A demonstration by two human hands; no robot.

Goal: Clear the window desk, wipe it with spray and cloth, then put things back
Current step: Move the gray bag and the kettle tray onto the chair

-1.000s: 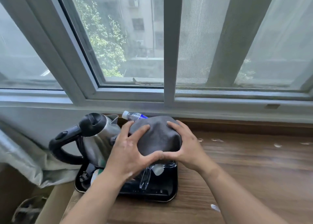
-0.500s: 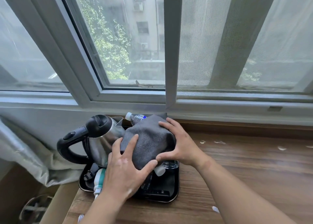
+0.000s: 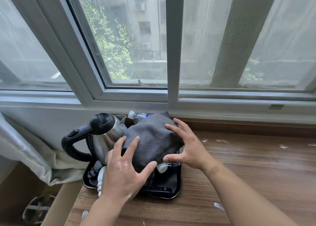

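Observation:
A grey cloth (image 3: 153, 138) lies draped over things on a black tray (image 3: 174, 183) at the left end of the wooden desk (image 3: 248, 166). My left hand (image 3: 124, 171) rests on the cloth's near left side, fingers spread, thumb under its lower edge. My right hand (image 3: 186, 145) touches the cloth's right side with spread fingers. A steel kettle (image 3: 102, 137) with a black handle stands on the tray to the left. A water bottle (image 3: 136, 116) pokes out behind the cloth. A white cap (image 3: 162, 167) and a glass (image 3: 172, 164) show under its edge.
The window frame (image 3: 171, 54) and sill rise right behind the tray. A grey curtain (image 3: 25, 148) hangs at the left, above a cardboard box (image 3: 56, 205). White scraps (image 3: 222, 141) lie on the desk to the right, and a white bit (image 3: 218, 206) near the front.
Both hands have loosened on the cloth: the fingers spread wider and the right hand has shifted to the cloth's right edge. The view has tilted up slightly.

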